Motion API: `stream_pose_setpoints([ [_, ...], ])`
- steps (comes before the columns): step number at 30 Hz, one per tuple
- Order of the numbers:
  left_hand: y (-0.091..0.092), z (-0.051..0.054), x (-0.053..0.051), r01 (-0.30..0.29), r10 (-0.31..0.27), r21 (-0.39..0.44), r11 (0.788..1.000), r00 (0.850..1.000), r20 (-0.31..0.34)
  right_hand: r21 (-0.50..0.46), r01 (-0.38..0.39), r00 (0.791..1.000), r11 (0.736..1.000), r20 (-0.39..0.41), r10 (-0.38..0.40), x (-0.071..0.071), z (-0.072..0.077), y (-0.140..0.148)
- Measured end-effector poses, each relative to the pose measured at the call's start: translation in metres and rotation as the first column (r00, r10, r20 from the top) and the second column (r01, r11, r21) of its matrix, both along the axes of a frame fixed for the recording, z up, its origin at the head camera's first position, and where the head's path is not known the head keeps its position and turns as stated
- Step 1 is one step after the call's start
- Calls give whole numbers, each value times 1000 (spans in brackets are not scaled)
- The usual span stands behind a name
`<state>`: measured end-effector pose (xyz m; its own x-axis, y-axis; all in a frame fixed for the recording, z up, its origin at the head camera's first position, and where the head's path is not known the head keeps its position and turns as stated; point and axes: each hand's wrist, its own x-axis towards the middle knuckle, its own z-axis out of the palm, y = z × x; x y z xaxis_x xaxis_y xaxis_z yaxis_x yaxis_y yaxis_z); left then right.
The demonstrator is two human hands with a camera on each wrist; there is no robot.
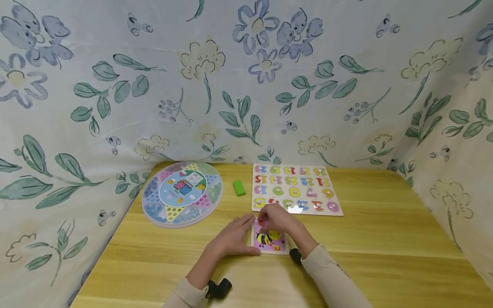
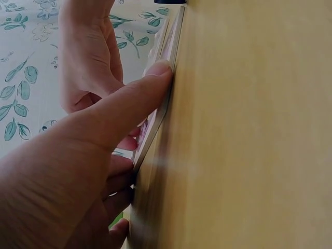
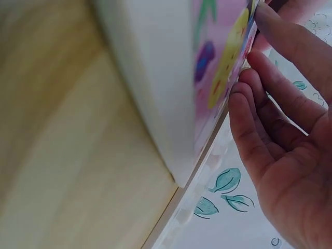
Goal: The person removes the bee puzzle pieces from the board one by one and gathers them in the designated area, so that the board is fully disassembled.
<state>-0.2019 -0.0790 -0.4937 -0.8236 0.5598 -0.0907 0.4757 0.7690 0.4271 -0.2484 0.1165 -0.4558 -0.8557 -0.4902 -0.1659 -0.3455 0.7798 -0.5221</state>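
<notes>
A small square bee puzzle point(image 1: 272, 240) with a pink picture and pale wooden border lies on the table. My left hand point(image 1: 231, 237) holds it at its left side, thumb near the lower corner and fingers by the upper one. In the left wrist view that thumb point(image 2: 140, 91) lies across the puzzle's edge. My right hand point(image 1: 279, 219) is over the upper left part, its bent fingers pinching a small red puzzle piece point(image 1: 262, 223) against the picture. The right wrist view shows its fingertips point(image 3: 244, 88) close to the picture surface; the piece is mostly hidden there.
Just beyond the hands lies a white number puzzle board point(image 1: 283, 188) with colourful numerals. A green block point(image 1: 239, 188) sits to its left. Farther left is a round board game point(image 1: 182, 194) with a star pattern. Floral cloth point(image 1: 246, 85) hangs behind the wooden table point(image 1: 385, 248).
</notes>
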Motion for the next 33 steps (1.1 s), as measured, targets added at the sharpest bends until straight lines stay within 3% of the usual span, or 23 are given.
stream_pose_setpoints([
  [9,1,3,0,-5,5,-6,1000,1000,-1,-41,19,1000,999,3,-19,-1,1,0],
  [19,1,-2,-2,-14,13,21,1000,999,36,-44,52,998,998,24,-51,1,0,-2],
  [28,1,0,-2,-14,13,28,1000,999,38,-48,15,999,999,-35,-16,0,1,0],
  [33,0,-1,-2,-13,12,27,1000,999,35,-45,1,1000,999,-23,-2,-1,1,2],
])
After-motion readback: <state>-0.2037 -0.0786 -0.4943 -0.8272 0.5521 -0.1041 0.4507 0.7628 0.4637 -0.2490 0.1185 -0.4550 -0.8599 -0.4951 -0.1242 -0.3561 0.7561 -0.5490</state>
